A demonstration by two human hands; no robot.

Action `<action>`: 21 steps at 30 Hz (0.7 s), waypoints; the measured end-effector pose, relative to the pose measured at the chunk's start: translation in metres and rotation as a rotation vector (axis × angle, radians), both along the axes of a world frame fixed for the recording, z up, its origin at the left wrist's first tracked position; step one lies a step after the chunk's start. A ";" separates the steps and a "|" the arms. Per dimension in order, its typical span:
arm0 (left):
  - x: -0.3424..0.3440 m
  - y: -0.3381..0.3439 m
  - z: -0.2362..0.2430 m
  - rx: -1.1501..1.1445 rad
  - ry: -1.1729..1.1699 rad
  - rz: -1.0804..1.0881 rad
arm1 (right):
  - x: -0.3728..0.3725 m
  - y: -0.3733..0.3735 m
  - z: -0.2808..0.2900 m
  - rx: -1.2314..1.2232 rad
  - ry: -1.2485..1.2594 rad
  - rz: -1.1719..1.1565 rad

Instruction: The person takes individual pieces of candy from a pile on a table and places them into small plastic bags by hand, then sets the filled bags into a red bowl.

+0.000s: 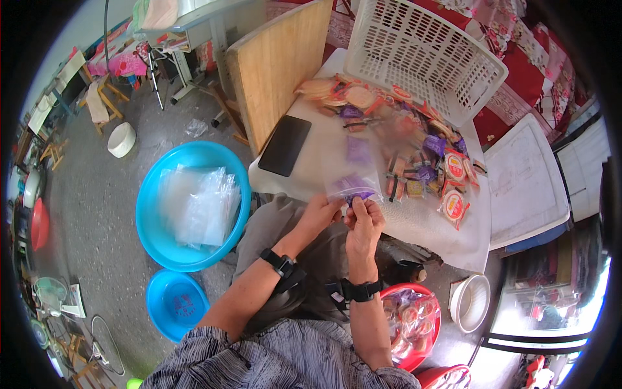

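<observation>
My left hand (319,214) and my right hand (364,223) both pinch the lower edge of a clear plastic bag (353,170) holding purple-wrapped snacks. The bag stands up from my fingers over the near edge of a small white table (414,230). Just beyond it lies a heap of wrapped snacks (414,152) in purple, orange and red packets. A black phone (285,145) lies flat on the table's left side.
A large blue basin (150,223) of clear empty bags sits on the floor to my left, a smaller blue bowl (175,303) nearer. A red bowl (409,324) of filled bags sits by my right knee. A white basket (421,55), wooden board (278,68) and white bowl (470,301) stand around.
</observation>
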State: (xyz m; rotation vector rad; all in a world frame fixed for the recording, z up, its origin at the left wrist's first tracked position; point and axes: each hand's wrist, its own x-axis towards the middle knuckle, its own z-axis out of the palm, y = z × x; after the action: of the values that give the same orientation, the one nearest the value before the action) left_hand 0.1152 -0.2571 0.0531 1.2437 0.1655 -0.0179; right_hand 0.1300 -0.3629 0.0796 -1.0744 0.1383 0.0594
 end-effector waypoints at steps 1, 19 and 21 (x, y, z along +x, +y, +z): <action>0.000 0.000 -0.002 -0.022 -0.017 -0.001 | 0.001 0.002 -0.001 -0.008 0.000 0.036; -0.002 -0.003 0.006 -0.043 -0.012 0.042 | 0.020 0.010 -0.018 -0.249 -0.153 0.024; -0.002 -0.003 0.009 -0.020 0.008 0.032 | 0.019 0.019 -0.014 -0.142 -0.145 -0.018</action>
State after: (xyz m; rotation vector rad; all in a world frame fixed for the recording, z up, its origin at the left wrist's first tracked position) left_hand 0.1134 -0.2604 0.0625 1.2209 0.1913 0.0031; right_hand 0.1485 -0.3441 0.0657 -1.2146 0.0214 -0.0456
